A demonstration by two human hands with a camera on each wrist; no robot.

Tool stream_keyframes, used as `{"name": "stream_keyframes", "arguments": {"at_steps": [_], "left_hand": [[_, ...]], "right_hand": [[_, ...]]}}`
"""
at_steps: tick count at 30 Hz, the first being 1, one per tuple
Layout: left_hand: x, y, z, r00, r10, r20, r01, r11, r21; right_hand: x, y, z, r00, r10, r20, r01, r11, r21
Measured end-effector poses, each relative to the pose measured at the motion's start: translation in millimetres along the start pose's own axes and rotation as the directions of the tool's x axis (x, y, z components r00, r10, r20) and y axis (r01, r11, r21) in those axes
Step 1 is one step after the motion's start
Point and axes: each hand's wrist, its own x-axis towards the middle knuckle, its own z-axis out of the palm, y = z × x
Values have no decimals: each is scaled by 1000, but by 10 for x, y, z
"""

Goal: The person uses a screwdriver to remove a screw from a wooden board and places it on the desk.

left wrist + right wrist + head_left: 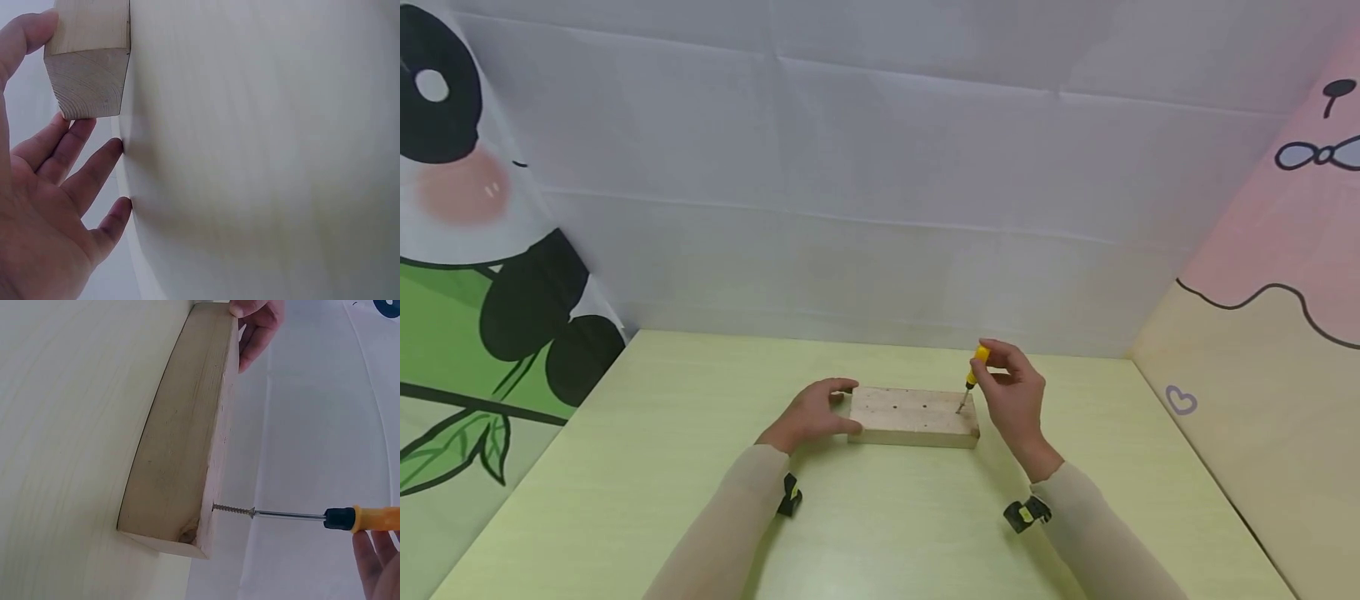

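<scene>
A pale wooden block (891, 422) with several small dark holes in its top lies flat on the table. At its left end, my left hand (814, 411) grips it, thumb on the front side and fingertips against the back. Two lower fingers touch the tabletop in the left wrist view. My right hand (1017, 398) holds a yellow-handled screwdriver (375, 519) between thumb and fingers over the block's right end. The driver's tip meets the head of a threaded screw (232, 509), whose point is at a hole in the top. Most of the screw stands out of the wood.
The light yellow-green table (880, 533) ends at a white cloth backdrop (865, 167). Side panels with cartoon drawings stand left and right. A dark knot (189, 532) marks the block's right end. Both wrists wear small black cameras below beige sleeves.
</scene>
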Motion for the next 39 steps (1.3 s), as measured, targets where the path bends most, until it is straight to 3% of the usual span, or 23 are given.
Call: {"name": "stream_keyframes", "arguments": {"at_steps": [21,30,39], "left_hand": [[-20,-19,-28,1000,0,1,0,1000,19],[-15,-29,-13,1000,9,0,-9,1000,18],[-51,6,-39,1000,4,8,-5,1000,13]], "right_hand": [[-1,-36,-6,998,57,17,-57,998,36],[8,-22,-26,999,-7,46,6,1000,21],[24,-66,-11,997,60,39,-62,998,31]]}}
